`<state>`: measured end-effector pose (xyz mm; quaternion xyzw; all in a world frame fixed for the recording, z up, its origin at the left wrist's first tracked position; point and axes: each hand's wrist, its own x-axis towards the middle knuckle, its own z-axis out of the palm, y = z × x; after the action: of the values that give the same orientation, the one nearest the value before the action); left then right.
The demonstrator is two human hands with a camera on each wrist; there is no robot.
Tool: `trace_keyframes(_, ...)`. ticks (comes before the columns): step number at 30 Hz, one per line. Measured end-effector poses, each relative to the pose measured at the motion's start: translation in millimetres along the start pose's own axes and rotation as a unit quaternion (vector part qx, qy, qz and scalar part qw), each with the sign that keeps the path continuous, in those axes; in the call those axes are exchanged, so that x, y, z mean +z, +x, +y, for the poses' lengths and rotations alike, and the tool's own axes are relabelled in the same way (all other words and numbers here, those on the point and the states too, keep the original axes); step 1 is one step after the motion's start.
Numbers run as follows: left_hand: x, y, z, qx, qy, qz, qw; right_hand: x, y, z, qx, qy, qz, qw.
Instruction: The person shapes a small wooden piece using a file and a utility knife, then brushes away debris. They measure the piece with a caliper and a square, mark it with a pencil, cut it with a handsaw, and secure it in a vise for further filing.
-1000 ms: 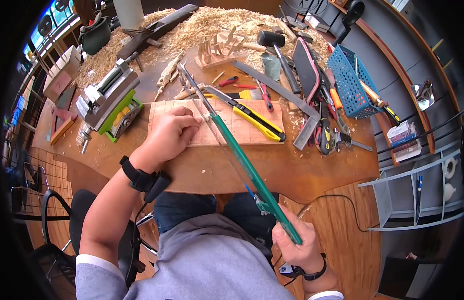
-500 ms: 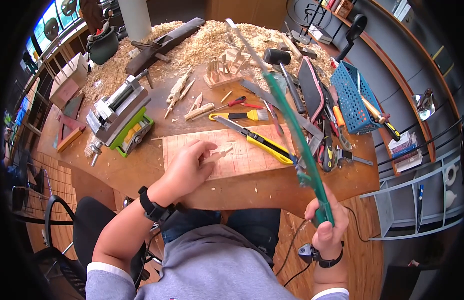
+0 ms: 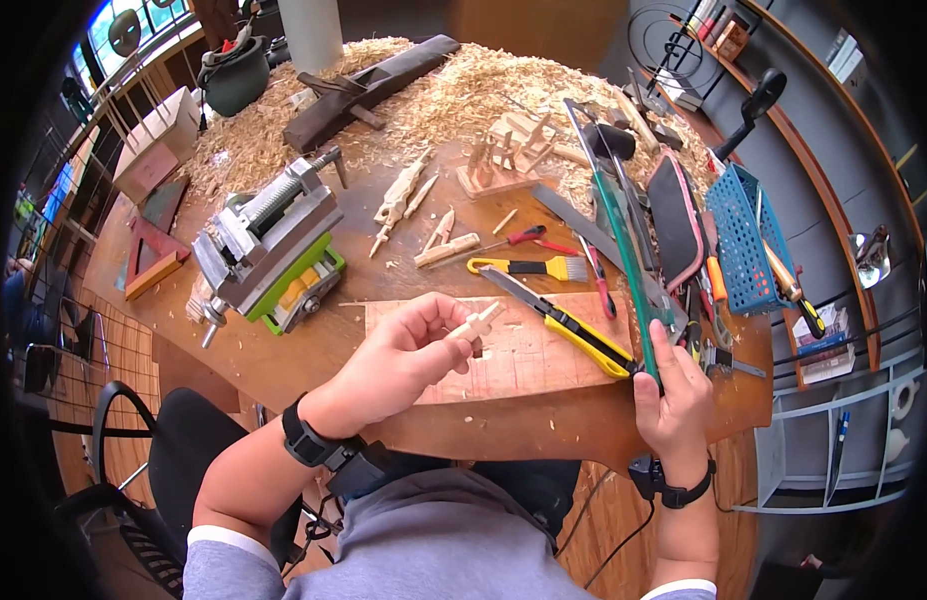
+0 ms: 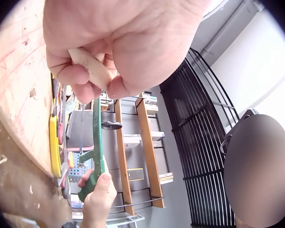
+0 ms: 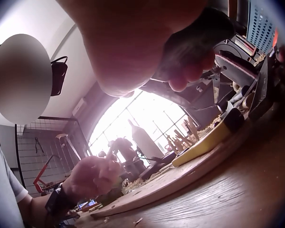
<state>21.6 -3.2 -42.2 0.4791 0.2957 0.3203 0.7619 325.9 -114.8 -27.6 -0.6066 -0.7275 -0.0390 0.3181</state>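
Observation:
Over the reddish marked board (image 3: 528,368), my left hand (image 3: 408,350) pinches a small carved piece of pale wood (image 3: 480,322) between thumb and fingers, its narrow tip pointing up and away. In the left wrist view the same piece of wood (image 4: 94,69) shows between the curled fingers. My right hand (image 3: 675,392) grips the handle end of a green-framed hacksaw (image 3: 631,265), held up at the board's right side with its far end over the tools. A yellow utility knife (image 3: 588,342) lies across the board, between the two hands.
A bench vise (image 3: 268,235) stands on the left of the table. Behind the board lie a yellow brush (image 3: 531,267), a red-handled screwdriver (image 3: 523,236) and carved wood pieces (image 3: 401,195). Wood shavings (image 3: 433,95) cover the back. At right are a mallet (image 3: 610,142) and a blue basket (image 3: 748,240).
The hacksaw has come away from the wood piece and swung to the right, now pointing up and away. My left hand has lifted the piece and turned it up into view.

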Motion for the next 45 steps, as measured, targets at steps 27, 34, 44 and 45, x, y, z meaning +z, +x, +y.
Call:
trace_keyframes(27,-17.7,-2.7,-2.4,0.012,-0.254,-0.056,0.966,28.9,24.4,13.9,-0.058,-0.074,-0.093,0.991)
trace_keyframes(34,-13.5,-6.5,3.6,-0.035,-0.334,-0.06,0.94,30.5,20.7,15.5,-0.056,-0.028,-0.132,0.989)
trace_keyframes(44,-9.8,-9.1,8.9,-0.041,-0.187,-0.029,0.981,24.2,24.9,9.4,-0.048,-0.063,-0.169,0.982)
trace_keyframes(45,-12.2,-8.8,7.0,-0.035,-0.145,-0.043,0.988,19.0,28.7,5.2,-0.053,-0.084,-0.175,0.98)
